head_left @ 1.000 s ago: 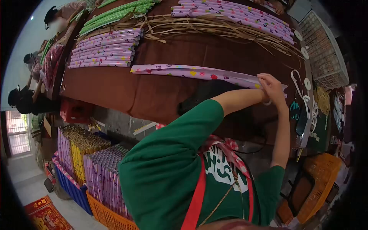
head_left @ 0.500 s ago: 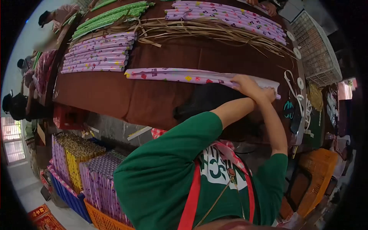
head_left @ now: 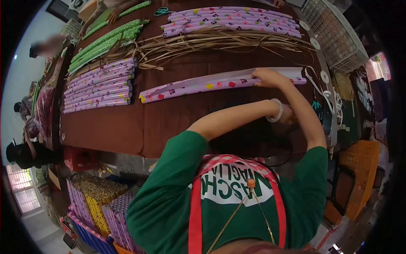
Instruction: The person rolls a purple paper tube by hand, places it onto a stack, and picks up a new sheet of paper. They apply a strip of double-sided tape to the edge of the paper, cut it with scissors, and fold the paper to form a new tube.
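A partly rolled purple sheet (head_left: 198, 88) with printed squares and leaves lies across the brown-covered table. Near its right end, my right hand (head_left: 265, 78) is closed on the rolled edge, thumb and fingers on the sheet. Its pale inner side shows along the far edge. My left hand (head_left: 286, 114), below a pale bracelet (head_left: 277, 111) on the wrist, is apart from the sheet, low over the table, under my right forearm. Its fingers are mostly hidden, and I cannot make out what they touch.
Finished purple rolls (head_left: 99, 86) lie at left, and more purple rolls (head_left: 232, 21) at the back. Green rolls (head_left: 108, 44) and brown strips (head_left: 211, 42) lie beyond. Scissors (head_left: 316, 109) and white tape (head_left: 325, 77) are at the right edge. A co-worker's hand (head_left: 112, 17) is at far left.
My left hand has left the sheet's right end and come back toward me. My right hand stays on the sheet. The view has shifted.
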Demonstrator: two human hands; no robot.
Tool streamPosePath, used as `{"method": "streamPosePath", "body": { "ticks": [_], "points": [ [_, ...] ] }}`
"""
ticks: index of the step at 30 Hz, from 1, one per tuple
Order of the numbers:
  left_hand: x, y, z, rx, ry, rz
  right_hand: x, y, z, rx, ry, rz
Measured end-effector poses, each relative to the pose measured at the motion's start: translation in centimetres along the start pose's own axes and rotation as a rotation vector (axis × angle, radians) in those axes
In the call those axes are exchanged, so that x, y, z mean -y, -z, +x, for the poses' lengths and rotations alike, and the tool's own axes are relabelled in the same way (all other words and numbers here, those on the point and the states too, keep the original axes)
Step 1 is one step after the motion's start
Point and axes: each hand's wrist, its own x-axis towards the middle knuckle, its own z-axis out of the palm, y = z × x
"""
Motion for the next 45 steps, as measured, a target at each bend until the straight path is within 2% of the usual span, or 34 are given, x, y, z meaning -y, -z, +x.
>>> {"method": "streamPosePath", "body": {
  "ticks": [1, 3, 5, 7, 8, 9, 11, 13, 15, 17, 19, 21, 23, 25, 27, 29, 33, 35, 39, 44, 45],
  "points": [
    [-3.0, 3.9, -4.8, -0.027, -0.045, -0.145, -0.5, -0.1, 0.4, 0.058, -0.020, 0.026],
    [-4.0, 5.6, -11.8, -0.480, -0.213, -0.250, -0.8, -0.5, 0.1, 0.120, -0.059, 0.056],
    [-3.0, 5.7, -19.1, -0.639, 0.048, -0.147, -0.5, -0.6, -0.1, 0.054, -0.028, 0.015],
    [-1.3, 4.0, -25.8, -0.765, 0.530, 0.032, 0.3, -1.0, -1.0, 0.011, -0.083, 0.033],
    [-0.6, 3.0, -28.4, -0.782, 0.651, 0.145, 0.9, -0.9, -1.4, -0.025, -0.107, 0.039],
    [1.1, 1.1, -30.8, -0.843, 0.724, 0.144, 1.5, -1.0, -1.9, -0.064, -0.133, 0.047],
    [1.5, 0.4, -34.0, -0.765, 0.853, 0.342, 2.5, -2.6, -2.9, -0.186, -0.205, 0.043],
    [2.2, -0.7, -36.2, -0.721, 0.909, 0.256, 3.2, -3.2, -3.6, -0.253, -0.239, 0.084],
    [2.4, -1.0, -36.8, -0.691, 0.873, 0.383, 3.6, -4.1, -4.0, -0.325, -0.229, 0.092],
    [2.3, -0.9, -36.7, -0.703, 0.866, 0.357, 4.1, -4.7, -4.6, -0.344, -0.270, 0.112],
    [2.1, -0.4, -36.9, -0.581, 0.951, 0.260, 4.7, -4.7, -5.2, -0.342, -0.280, 0.126],
    [1.8, -0.2, -36.8, -0.574, 0.920, 0.248, 5.3, -4.8, -5.7, -0.336, -0.301, 0.119],
    [1.4, -0.3, -36.7, -0.540, 0.931, 0.253, 6.0, -4.3, -6.1, -0.269, -0.356, 0.245],
    [1.9, -0.9, -36.9, -0.545, 0.907, 0.309, 5.9, -5.2, -6.3, -0.314, -0.348, 0.278],
    [1.9, -1.3, -36.8, -0.453, 0.991, 0.373, 6.1, -5.4, -6.6, -0.329, -0.390, 0.302],
    [1.6, -1.3, -36.8, -0.426, 1.018, 0.410, 6.0, -5.7, -6.9, -0.361, -0.340, 0.332],
    [1.3, -1.5, -37.0, -0.415, 0.919, 0.436, 6.3, -5.7, -7.2, -0.331, -0.333, 0.353],
    [1.0, -1.8, -36.7, -0.559, 0.987, 0.265, 6.3, -5.7, -7.4, -0.292, -0.352, 0.363],
    [1.0, -2.3, -36.8, -0.628, 0.871, 0.326, 6.3, -5.5, -7.8, -0.278, -0.407, 0.372],
    [1.2, -2.3, -36.7, -0.696, 0.846, 0.317, 6.0, -6.1, -8.4, -0.244, -0.421, 0.312],
    [1.4, -2.1, -36.6, -0.717, 0.827, 0.289, 5.9, -6.5, -8.8, -0.354, -0.366, 0.292]
  ]
}}
